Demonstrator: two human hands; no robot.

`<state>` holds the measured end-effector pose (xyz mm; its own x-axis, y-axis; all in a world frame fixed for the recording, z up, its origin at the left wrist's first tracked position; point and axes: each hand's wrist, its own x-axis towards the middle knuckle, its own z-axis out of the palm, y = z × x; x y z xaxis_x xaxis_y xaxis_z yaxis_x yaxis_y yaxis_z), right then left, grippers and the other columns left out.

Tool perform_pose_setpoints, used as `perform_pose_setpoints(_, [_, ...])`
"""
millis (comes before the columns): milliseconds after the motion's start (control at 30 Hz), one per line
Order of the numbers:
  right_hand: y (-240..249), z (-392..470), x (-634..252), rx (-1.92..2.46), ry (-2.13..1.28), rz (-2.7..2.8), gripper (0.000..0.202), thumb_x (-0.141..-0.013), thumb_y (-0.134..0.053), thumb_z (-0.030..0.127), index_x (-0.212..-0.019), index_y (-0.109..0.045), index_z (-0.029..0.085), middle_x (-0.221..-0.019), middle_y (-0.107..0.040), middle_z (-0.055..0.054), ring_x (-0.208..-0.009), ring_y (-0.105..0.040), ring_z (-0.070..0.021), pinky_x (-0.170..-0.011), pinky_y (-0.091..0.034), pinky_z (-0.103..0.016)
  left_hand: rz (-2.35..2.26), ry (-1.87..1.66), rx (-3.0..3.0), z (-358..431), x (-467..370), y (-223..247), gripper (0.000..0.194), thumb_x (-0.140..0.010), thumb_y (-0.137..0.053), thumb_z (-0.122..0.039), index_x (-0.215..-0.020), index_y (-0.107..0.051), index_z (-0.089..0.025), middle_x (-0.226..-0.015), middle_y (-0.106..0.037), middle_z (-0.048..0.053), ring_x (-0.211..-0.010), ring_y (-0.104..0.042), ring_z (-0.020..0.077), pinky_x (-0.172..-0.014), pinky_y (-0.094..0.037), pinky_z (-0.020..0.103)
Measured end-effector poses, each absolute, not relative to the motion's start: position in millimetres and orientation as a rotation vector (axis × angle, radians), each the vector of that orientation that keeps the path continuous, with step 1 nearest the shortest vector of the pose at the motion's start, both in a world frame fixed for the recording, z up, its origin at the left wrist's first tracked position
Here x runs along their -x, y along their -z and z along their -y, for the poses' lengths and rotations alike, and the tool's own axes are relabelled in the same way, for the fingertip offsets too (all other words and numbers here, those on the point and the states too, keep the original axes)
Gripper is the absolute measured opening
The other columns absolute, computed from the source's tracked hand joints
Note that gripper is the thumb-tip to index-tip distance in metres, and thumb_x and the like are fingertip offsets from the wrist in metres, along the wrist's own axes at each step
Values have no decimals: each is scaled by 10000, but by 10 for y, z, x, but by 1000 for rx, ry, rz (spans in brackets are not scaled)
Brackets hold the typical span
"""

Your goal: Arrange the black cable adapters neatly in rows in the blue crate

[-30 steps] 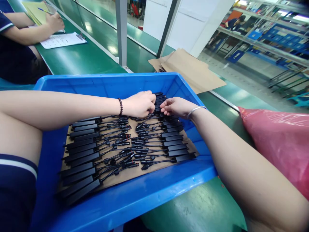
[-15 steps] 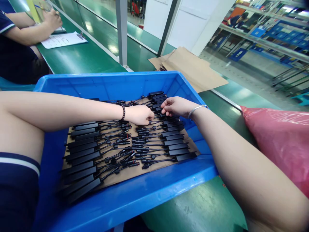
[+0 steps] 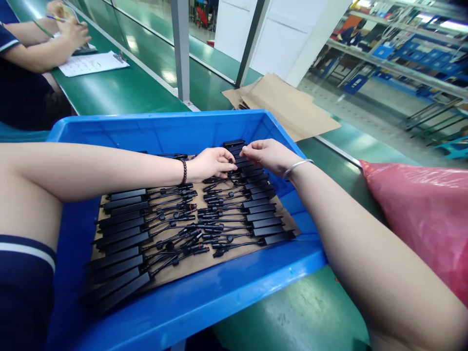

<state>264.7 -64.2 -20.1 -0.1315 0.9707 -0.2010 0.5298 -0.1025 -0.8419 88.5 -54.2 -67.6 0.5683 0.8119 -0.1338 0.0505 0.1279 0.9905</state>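
Observation:
A blue plastic bin [image 3: 168, 129] holds two columns of slim black boxes with short cables. Over the right-hand column's far part, my left hand [image 3: 214, 163] pinches a black cable [image 3: 231, 161] near its connector. Close beside it, my right hand [image 3: 266, 153] has thumb and fingers pressed together at the far black boxes [image 3: 234, 144]; what lies between the fingertips is hidden. Nearer to me are more right-column boxes [image 3: 261, 208] and the left-column boxes [image 3: 126, 239], their cables meeting mid-bin. Beneath them lies brown cardboard [image 3: 204, 265].
Brown paper sheets [image 3: 288, 102] lie behind the bin on the green table [image 3: 292, 312]. A pink plastic bag [image 3: 413, 204] is at the right. A metal post [image 3: 181, 53] rises behind. Another person works at the left by a clipboard [image 3: 91, 63].
My left hand has lifted slightly and its fingers have unfolded from a curled pose, showing a cable at the fingertips. My right hand has shifted slightly up and left.

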Motion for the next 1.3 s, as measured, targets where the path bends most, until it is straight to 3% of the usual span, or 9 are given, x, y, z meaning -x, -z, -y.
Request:
perform_pose_setpoints(133, [161,673,-2576,1611,-1196,1700,105,-774,-531,143,-828,-618,118,-741,-614,-35,-539,-458,-55,-494,-367,-172,-800,-629,-1237,644,-906,743,164,-809,-504,-130,-969,-535,-136,-849,-592,57,-689,-598,104,-643,-533,302])
perform_pose_setpoints(233, [164,686,-2548,1576,-1156,1808,171,-715,-565,87,-878,-600,127,-768,-636,-33,-573,-492,-67,-512,-379,-172,-774,-684,-1218,657,-919,734,155,-810,-486,-91,-954,-523,-134,-839,-577,41,-664,-592,92,-623,-534,282])
perform_pose_setpoints(467, [205,679,-2556,1562,-1074,2026,50,-730,-564,167,-774,-550,148,-727,-643,-27,-567,-517,-79,-511,-390,-177,-786,-718,-1140,674,-944,723,121,-781,-554,-118,-864,-468,-135,-829,-599,36,-660,-595,84,-647,-528,293])
perform_pose_setpoints(733, [239,668,-2530,1621,-830,2229,87,-739,-548,221,-754,-588,145,-708,-639,-10,-606,-529,-87,-554,-366,-186,-776,-784,-1098,642,-952,804,62,-777,-562,-107,-828,-530,-94,-797,-618,50,-643,-600,72,-703,-516,266])
perform_pose_setpoints(1300, [210,698,-2429,1704,-742,2267,111,-754,-486,218,-693,-551,152,-723,-634,-16,-608,-506,-85,-555,-339,-191,-801,-803,-1057,588,-942,828,41,-750,-583,-82,-775,-550,-80,-745,-625,48,-617,-599,76,-697,-504,258])
